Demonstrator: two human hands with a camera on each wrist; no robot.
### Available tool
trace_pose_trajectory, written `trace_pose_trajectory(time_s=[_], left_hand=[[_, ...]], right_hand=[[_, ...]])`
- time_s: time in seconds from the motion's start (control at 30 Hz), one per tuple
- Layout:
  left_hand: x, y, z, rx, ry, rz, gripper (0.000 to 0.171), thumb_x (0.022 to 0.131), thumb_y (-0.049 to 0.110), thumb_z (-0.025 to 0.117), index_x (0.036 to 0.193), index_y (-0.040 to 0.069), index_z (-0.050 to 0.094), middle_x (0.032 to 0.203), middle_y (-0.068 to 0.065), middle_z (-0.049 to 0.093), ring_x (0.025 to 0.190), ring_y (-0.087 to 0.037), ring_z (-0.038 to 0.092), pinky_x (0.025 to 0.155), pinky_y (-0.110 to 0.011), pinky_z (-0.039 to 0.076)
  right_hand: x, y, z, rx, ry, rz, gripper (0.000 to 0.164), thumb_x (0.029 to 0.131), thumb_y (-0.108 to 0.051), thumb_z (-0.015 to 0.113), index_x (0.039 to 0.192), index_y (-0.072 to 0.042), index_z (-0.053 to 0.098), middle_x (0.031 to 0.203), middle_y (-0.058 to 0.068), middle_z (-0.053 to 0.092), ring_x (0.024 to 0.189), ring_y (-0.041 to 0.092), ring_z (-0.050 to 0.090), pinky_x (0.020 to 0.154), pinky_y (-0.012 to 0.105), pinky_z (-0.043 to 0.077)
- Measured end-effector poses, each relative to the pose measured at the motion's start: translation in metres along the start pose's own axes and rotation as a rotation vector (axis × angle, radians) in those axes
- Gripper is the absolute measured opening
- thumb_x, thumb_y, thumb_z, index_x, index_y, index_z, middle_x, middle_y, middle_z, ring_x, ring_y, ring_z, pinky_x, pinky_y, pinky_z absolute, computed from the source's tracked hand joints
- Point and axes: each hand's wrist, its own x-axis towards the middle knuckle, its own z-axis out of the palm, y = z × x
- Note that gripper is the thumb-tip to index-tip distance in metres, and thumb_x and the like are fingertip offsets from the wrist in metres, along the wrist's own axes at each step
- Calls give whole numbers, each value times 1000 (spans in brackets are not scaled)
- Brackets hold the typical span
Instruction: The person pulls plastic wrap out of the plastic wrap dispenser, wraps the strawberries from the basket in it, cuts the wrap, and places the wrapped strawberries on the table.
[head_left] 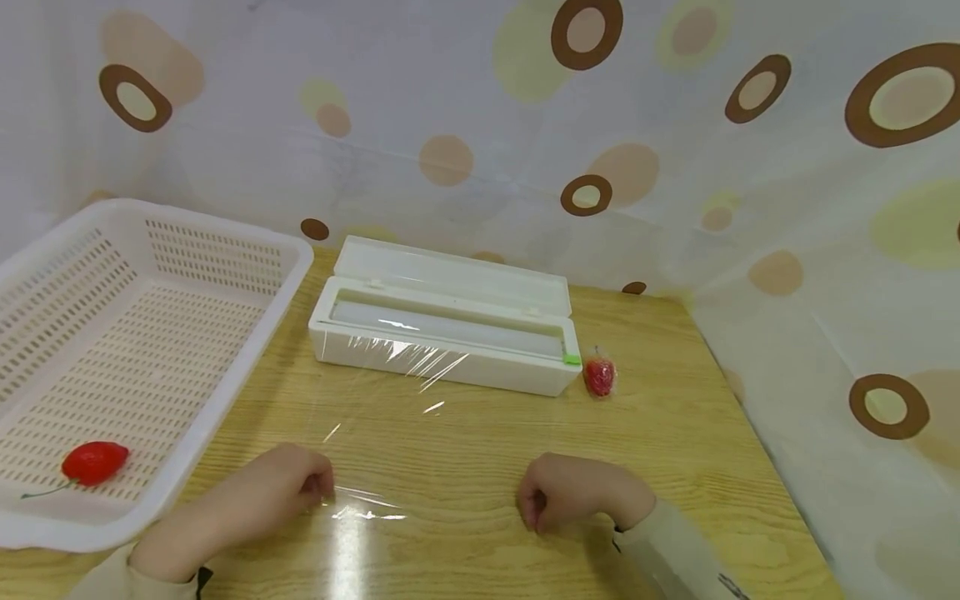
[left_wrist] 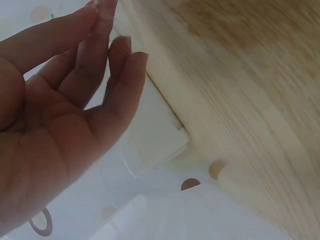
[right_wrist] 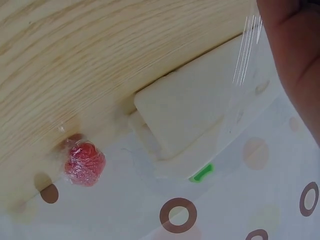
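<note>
Left hand [head_left: 288, 483]: pinching near corner of clear film [head_left: 433, 408] between thumb and fingertips; remaining fingers loosely bent in left wrist view; just above table [head_left: 660, 400] or touching it — cannot tell which
Right hand [head_left: 581, 490]: fingers curled, gripping film at opposite near corner; fingertips out of frame in right wrist view
Film: drawn out over front of dispenser box toward both hands; spread between them above tabletop; bright streaks and creases near box, glare patch beside left hand
Dispenser box [head_left: 487, 372]: white, long, at far side of table, slightly angled; lid [head_left: 453, 277] open, tipped back; roll [head_left: 442, 323] lying inside
Green tab [head_left: 572, 360]: at front right corner of box
Wrapped red item [head_left: 600, 377]: on table, just beside right end of box; stem upward, covered in crinkled film
Basket [head_left: 157, 375]: white, slotted, left side of table
Red pepper [head_left: 95, 462]: inside basket, near corner; thin green stem pointing left
Backdrop [head_left: 450, 108]: pale sheet with brown, peach and yellow-green spots
</note>
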Motion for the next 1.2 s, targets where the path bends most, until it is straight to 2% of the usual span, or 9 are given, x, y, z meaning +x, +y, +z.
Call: trace_pose_trajectory(time_s=[0.27,0.43,0.57,0.67,0.83,0.93,1.03,1.1,1.2], left_hand=[[-3,-3,6,37,24,-133,19,76,-3,63,71,16,63,73,9,59,68,-5,52,60,-24,46],[-2,-2,9,105,75,-138,16,75,0,65,69,14,64,77,4,53,72,-12,57,64,-27,50],[-2,3,9,130,26,-214,11,81,11,66,72,13,61,72,4,50,66,-8,48,59,-26,43],[-5,9,8,155,-19,-279,16,83,19,65,70,14,57,67,5,50,61,-9,43,55,-27,39],[-12,29,-1,221,-36,-275,18,81,28,68,73,14,61,70,6,57,62,-11,51,55,-32,45],[-20,38,-21,254,-25,-220,18,82,35,68,82,17,65,77,8,61,65,-9,55,57,-32,47],[-26,38,-55,301,1,-194,17,84,38,66,88,21,66,81,11,63,69,-7,57,60,-34,50],[-25,29,-85,335,-4,-210,18,85,37,64,91,21,67,84,11,65,72,-8,59,63,-37,51],[-20,5,-126,338,-47,-267,19,87,29,63,93,11,68,82,6,65,71,-12,57,62,-38,50]], right_hand=[[4,-3,2,-19,14,33,15,70,7,67,63,-5,63,59,-11,53,55,-3,42,56,14,40],[3,-3,2,-11,25,35,15,70,7,68,63,-4,63,59,-10,53,54,-3,41,55,14,40],[3,-2,3,5,27,53,15,71,7,67,63,-5,63,59,-13,51,54,-3,41,55,13,40],[3,-1,3,11,26,56,15,71,7,67,63,-5,63,59,-14,51,54,-3,41,55,13,40],[3,-1,3,6,24,57,15,71,7,68,63,-5,63,59,-13,51,54,-3,41,55,13,40],[4,-1,3,3,25,58,15,71,7,68,63,-5,63,59,-13,52,54,-3,41,55,14,40],[4,-1,3,2,27,60,16,71,7,68,63,-5,63,59,-13,52,54,-3,42,55,14,40],[4,-1,3,2,29,58,16,71,7,68,63,-5,63,59,-13,52,54,-3,42,54,14,40],[4,0,4,-7,29,57,16,70,7,67,62,-5,63,58,-13,51,54,-4,41,55,14,39]])
